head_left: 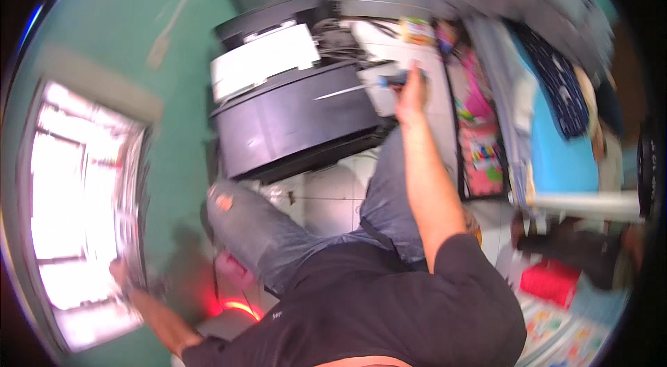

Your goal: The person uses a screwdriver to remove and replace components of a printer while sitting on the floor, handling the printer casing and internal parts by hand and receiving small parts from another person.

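Note:
My right hand [412,95] is closed round the dark and blue handle of a screwdriver [347,92]. The long thin shaft points left, over a large black boxy device [299,113] on the floor between my legs. A white panel [267,58] lies across the device's upper side, with a black section behind it and a dark bundle, perhaps cables, at its right. My left hand [121,274] is out to the left by the bright window, away from the device. Its fingers are smeared by motion and glare.
A green wall with a window [76,193] stands at my left. To the right are a dark-framed case with colourful items [479,152] and a shelf with folded clothes [556,110]. A red box [550,282] sits lower right. A small colourful pack [417,31] lies beyond my right hand.

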